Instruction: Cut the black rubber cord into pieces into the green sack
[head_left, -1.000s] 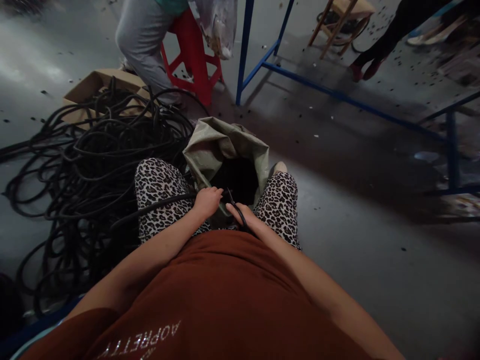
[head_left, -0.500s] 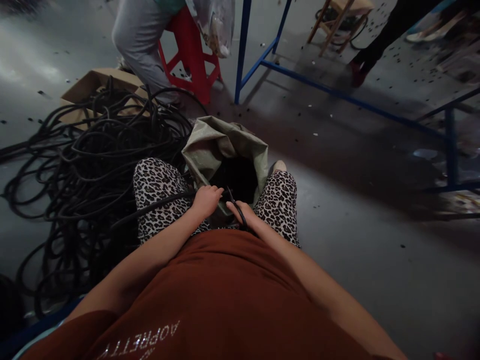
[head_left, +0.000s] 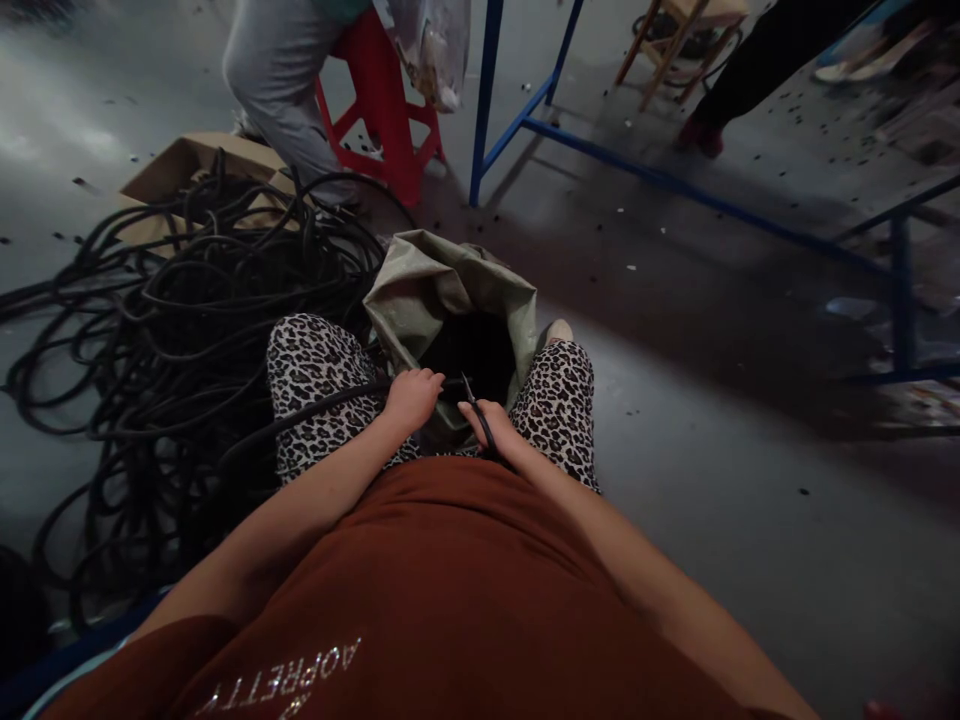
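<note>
My left hand [head_left: 415,397] is closed around a black rubber hose [head_left: 330,402], whose end pokes out past my fingers over the mouth of a sack. In my right hand [head_left: 495,424] is a pair of scissors [head_left: 481,420] with black handles, its blades pointing up beside the hose end. Between my knees stands the grey-green sack [head_left: 405,290], its top wide and its inside dark. From my left hand the hose runs left across my thigh towards a large tangled heap of black hose [head_left: 187,320] on the floor.
Behind the heap is a cardboard box [head_left: 165,180] with more hose. A person in grey trousers [head_left: 277,80] sits on a red stool [head_left: 382,110]. Blue metal frames [head_left: 600,148] and a wooden stool [head_left: 675,40] stand ahead. Another person's dark-clad leg [head_left: 757,80] is at upper right. Black bits litter the floor.
The scissors and my right hand have shifted slightly right, and more of the hose end shows beyond my left hand. The dark-clad leg at upper right has moved left.
</note>
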